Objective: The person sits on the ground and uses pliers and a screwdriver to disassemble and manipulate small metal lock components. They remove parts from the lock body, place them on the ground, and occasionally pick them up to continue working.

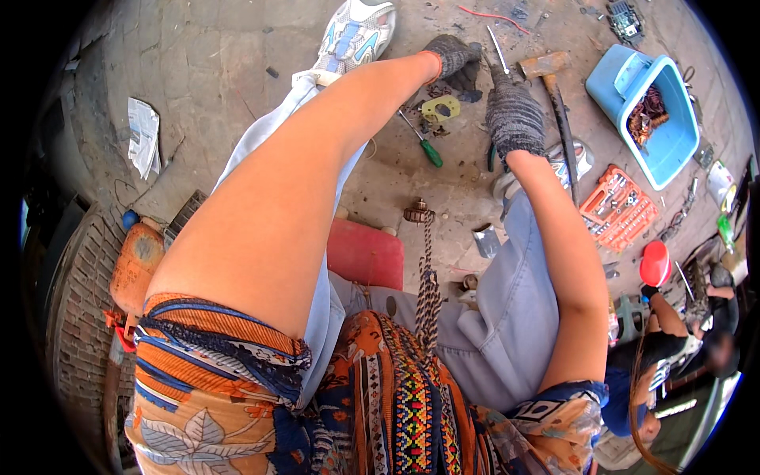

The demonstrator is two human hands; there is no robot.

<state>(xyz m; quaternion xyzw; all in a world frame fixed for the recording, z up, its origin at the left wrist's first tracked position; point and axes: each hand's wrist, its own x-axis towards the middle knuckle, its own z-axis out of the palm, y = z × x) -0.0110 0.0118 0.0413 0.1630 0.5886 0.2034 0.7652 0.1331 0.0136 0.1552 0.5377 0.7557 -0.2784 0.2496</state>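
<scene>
My left hand (457, 63), in a dark grey knitted glove, is closed low over the ground beside small dark scraps; what its curled fingers hold is hidden. To its right, my gloved right hand (514, 119) is wrapped around what look like pliers, with a dark green handle (491, 157) showing below the palm. A thin metal rod (497, 49) lies just beyond its fingertips. Close to its right is a hammer (560, 119) with a dark handle and rusty head. Between my feet are a yellowish flat plate (441, 108) and a green-handled screwdriver (428, 147).
At right stands a blue bin (617, 87) holding copper-coloured wire, near an orange socket set case (619, 207) and a red bowl (655, 263). A rusty orange cylinder (138, 265) is at left, below a newspaper sheet (144, 136). Another person (665, 313) works at lower right.
</scene>
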